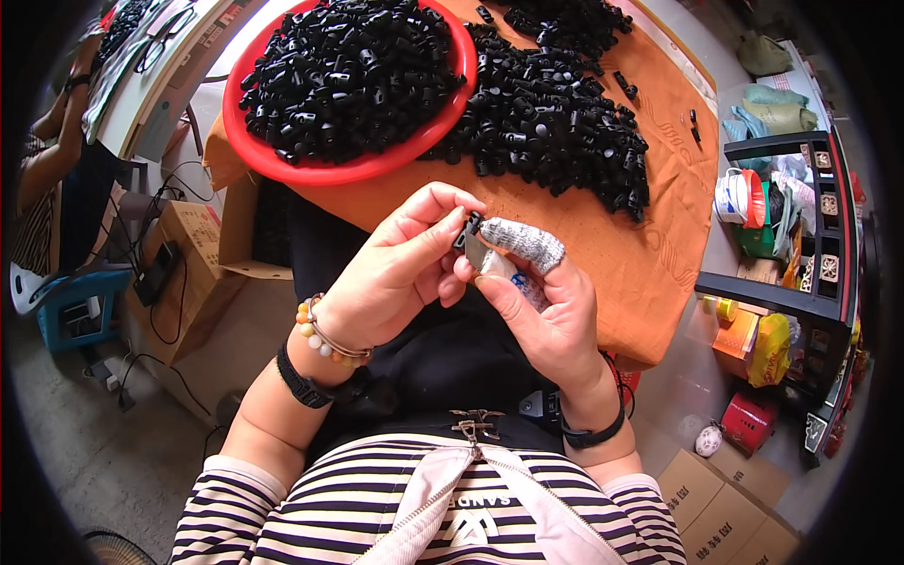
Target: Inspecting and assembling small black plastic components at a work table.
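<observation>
The left hand [400,259] has thumb and index finger pinched together on a small black part [473,226], which sits at the centre of the grip, just ahead of the lap. The right hand [551,306] is closed on a flat grey piece [480,254] with a pale wrapped end, its thumb pressed against it; a grey knitted cover [527,243] wraps its index finger. The grey piece appears to meet the black part, but the fingers hide the exact contact. Both hands overlap the near edge of the orange cloth [640,282] in this view. Ahead and to the left of the grip, the red basin [330,176] is piled with similar black parts, its near rim close to the left hand's knuckles. Straight ahead and slightly right, a loose heap [556,132] of them spreads over the cloth. Right of the grip, a strip of cloth gives sideways room, running to a rounded corner beyond the right wrist. Farther right, past the cloth's edge, stands a black shelf frame [767,294]; left of the grip, below the basin, is an open cardboard box [241,221].
</observation>
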